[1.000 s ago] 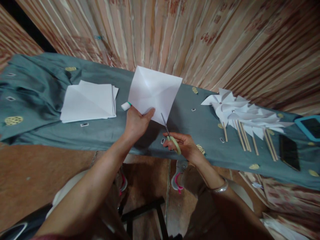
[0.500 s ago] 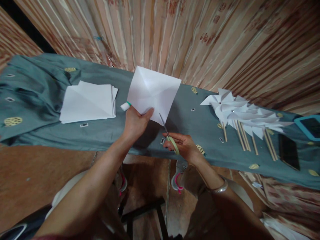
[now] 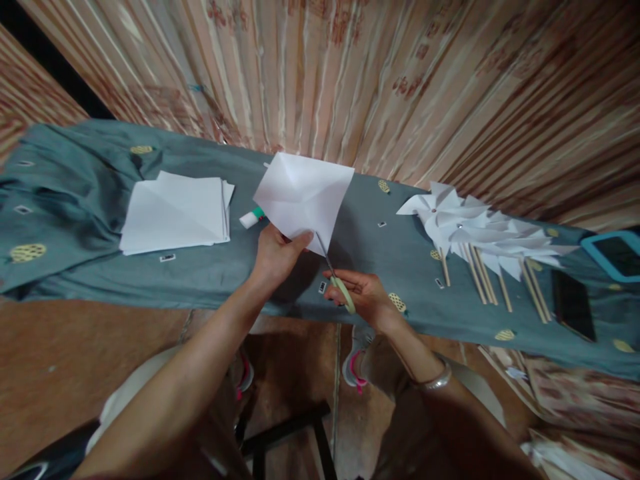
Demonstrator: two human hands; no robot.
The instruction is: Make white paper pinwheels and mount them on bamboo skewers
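Observation:
A creased square sheet of white paper [image 3: 306, 193] is pinched by its near edge in my left hand [image 3: 280, 257], thumb on top. My right hand [image 3: 363, 297] grips the light green handles of a pair of scissors [image 3: 341, 293]. The scissor blades reach up to the sheet's near right corner, close to my left thumb. Just left of the sheet lies a glue stick [image 3: 251, 217] with a white and green body, partly hidden by the paper. Further left rests a stack of white paper sheets [image 3: 175, 213].
Several white paper pinwheels [image 3: 480, 227] on wooden sticks [image 3: 477, 275] lie overlapping at the right. Beside them are a dark phone [image 3: 573, 305] and a blue-framed device [image 3: 617, 253]. A green patterned cloth [image 3: 280, 300] covers the narrow table. A pleated curtain [image 3: 320, 80] hangs behind it.
The sheet has tilted and shifted slightly toward me. My left hand has moved a little right, nearer the scissors, and more of the glue stick shows.

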